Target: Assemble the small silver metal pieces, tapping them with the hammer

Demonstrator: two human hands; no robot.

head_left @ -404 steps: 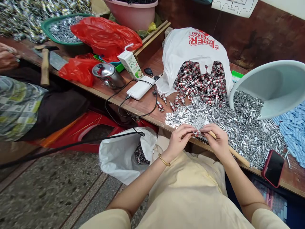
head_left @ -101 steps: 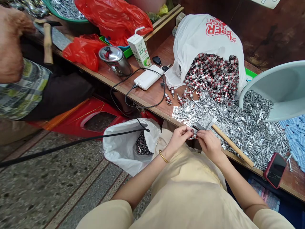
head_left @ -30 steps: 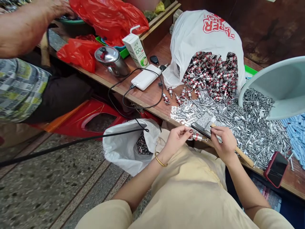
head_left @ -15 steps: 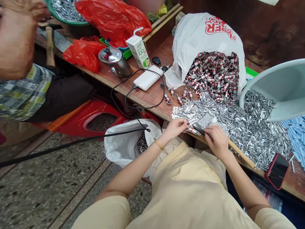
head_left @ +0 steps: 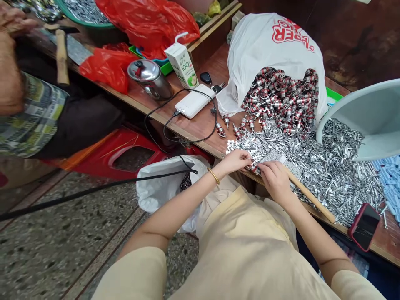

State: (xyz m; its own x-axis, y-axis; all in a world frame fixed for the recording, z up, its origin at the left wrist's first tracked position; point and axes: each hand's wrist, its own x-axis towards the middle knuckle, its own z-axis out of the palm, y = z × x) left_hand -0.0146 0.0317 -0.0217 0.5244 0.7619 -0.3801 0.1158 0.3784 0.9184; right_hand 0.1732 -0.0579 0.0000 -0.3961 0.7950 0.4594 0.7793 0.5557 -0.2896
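My left hand (head_left: 236,161) is closed in a pinch at the table's front edge, with a thin silver metal piece at its fingertips. Close by on the right, my right hand (head_left: 275,180) has its fingers curled and pressed together; what they hold is hidden. A small red-and-silver metal fitting (head_left: 253,168) lies between the two hands, partly covered by fingers. Behind the right hand is a speckled grey block (head_left: 275,157), partly hidden. A wooden-handled tool (head_left: 309,195) slants from beside this hand along the edge. Loose silver metal parts (head_left: 325,175) spread around and beyond both hands.
A white plastic bag (head_left: 256,37) spills many red-and-silver fittings. A tipped grey tub (head_left: 387,116) holds metal parts. A phone (head_left: 364,227) overhangs the right edge. Leftward are a power bank (head_left: 195,102) with cable, drink carton (head_left: 181,64), steel mug (head_left: 150,79) and another person's arm (head_left: 11,71).
My right hand has moved left and slightly up, closer to my left hand, covering a dark flat edge seen before. My left hand has shifted slightly right. The other person's arm has moved left.
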